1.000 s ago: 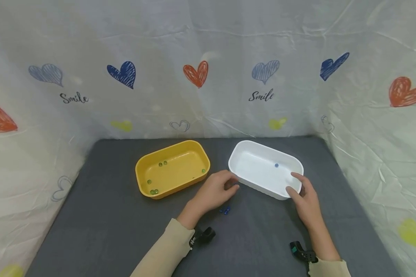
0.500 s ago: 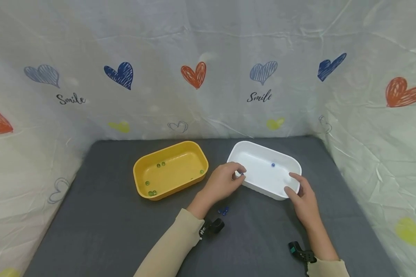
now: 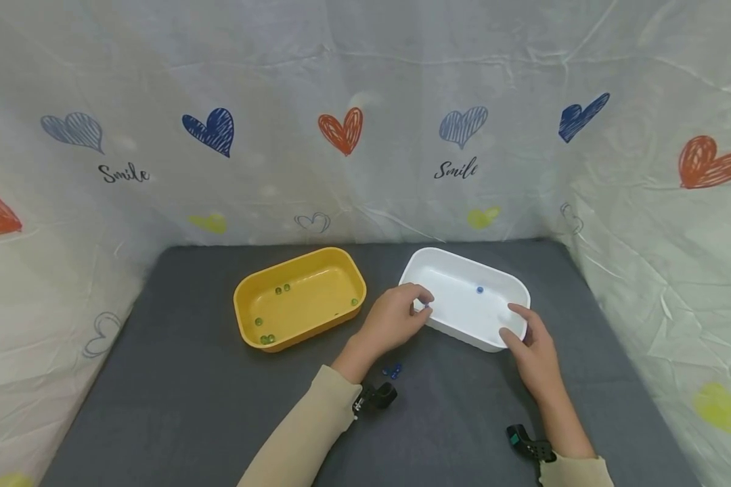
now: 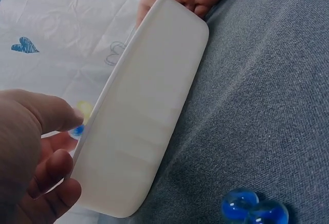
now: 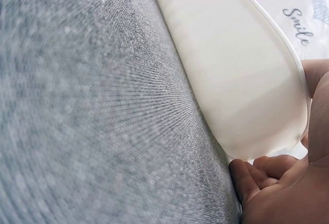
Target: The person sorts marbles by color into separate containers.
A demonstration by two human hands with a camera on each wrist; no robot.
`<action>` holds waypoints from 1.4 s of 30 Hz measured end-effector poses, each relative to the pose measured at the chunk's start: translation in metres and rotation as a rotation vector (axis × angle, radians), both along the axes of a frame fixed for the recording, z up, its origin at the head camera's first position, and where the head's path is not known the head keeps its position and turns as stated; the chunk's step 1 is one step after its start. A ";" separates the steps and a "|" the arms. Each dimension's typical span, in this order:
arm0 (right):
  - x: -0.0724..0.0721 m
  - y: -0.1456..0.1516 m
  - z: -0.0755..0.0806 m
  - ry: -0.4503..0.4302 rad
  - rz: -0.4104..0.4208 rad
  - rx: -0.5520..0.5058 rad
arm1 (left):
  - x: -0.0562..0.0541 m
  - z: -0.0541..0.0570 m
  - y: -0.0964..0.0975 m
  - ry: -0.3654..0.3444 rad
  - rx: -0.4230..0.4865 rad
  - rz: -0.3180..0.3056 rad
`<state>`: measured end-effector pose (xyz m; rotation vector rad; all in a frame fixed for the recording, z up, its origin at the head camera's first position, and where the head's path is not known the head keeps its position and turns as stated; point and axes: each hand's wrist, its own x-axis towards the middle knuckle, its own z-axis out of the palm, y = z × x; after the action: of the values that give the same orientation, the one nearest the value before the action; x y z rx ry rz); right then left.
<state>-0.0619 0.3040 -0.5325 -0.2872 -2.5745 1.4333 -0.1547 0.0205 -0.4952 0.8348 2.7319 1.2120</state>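
Note:
Between thumb and fingers, my left hand (image 3: 394, 315) pinches a blue glass marble (image 4: 77, 130) just at the near left rim of a white plastic tray (image 3: 463, 333). My right hand (image 3: 537, 352) grips the tray's right end; in the right wrist view its fingers (image 5: 252, 178) curl against the end wall. One blue marble (image 3: 480, 290) lies inside the tray. On the cloth below my left hand is a small cluster of blue marbles (image 3: 394, 370), partly seen in the left wrist view as two marbles (image 4: 240, 203) close together.
A yellow tray (image 3: 307, 333) stands to the left, holding several green marbles (image 3: 287, 287). Dark grey cloth (image 3: 176, 399) covers the table. A pale curtain (image 3: 402, 67) printed with hearts hangs behind and at both sides.
My left hand has moved right and slightly up, from the cloth beside the white tray to its rim, carrying the blue marble. My right hand has stayed at the tray's end.

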 end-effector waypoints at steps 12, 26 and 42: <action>0.000 0.000 0.001 -0.001 -0.005 -0.010 | 0.004 0.002 -0.005 -0.010 -0.003 -0.024; -0.001 0.000 -0.001 -0.004 0.000 -0.011 | 0.007 -0.001 -0.020 0.022 0.061 -0.039; -0.001 0.000 -0.001 0.006 0.005 -0.040 | 0.018 -0.010 -0.041 0.073 0.108 -0.027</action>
<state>-0.0628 0.3045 -0.5339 -0.2813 -2.5460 1.4867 -0.1368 -0.0202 -0.5051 0.9421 2.7218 1.3609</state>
